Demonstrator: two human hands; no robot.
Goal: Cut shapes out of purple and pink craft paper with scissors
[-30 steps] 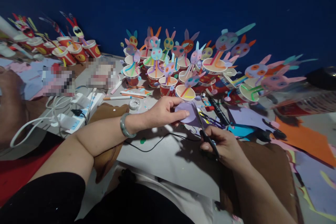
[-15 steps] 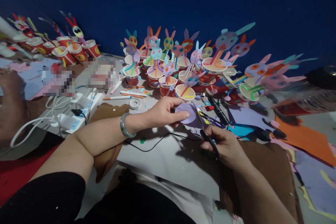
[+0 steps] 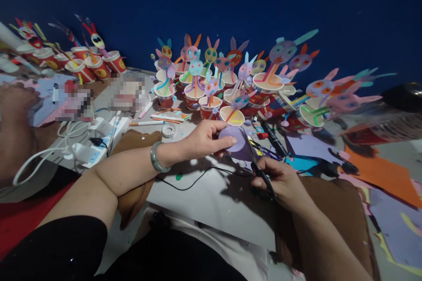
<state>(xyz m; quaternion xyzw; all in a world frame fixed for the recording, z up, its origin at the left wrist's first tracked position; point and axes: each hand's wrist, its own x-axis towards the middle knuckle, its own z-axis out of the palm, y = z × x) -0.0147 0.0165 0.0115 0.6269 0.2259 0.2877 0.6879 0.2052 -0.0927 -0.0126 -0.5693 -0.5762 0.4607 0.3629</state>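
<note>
Between the thumb and fingers of my left hand is a rounded piece of purple paper. My right hand is closed around the handles of dark scissors. Their blades point up and away, lying along the paper's right edge. Whether the blades are parted is hard to make out. Just beyond the paper stands a paper cup with a paper rabbit figure in it. A black marker lies to the right of the scissors.
Several cups with paper rabbits line the back. At left are a power strip with white cables and another person's hand. A tape roll lies near my left wrist. Orange paper and a clear bottle are at right.
The purple paper has turned slightly in my left hand, and its rounded edge shows more. My right hand with the scissors has barely moved.
</note>
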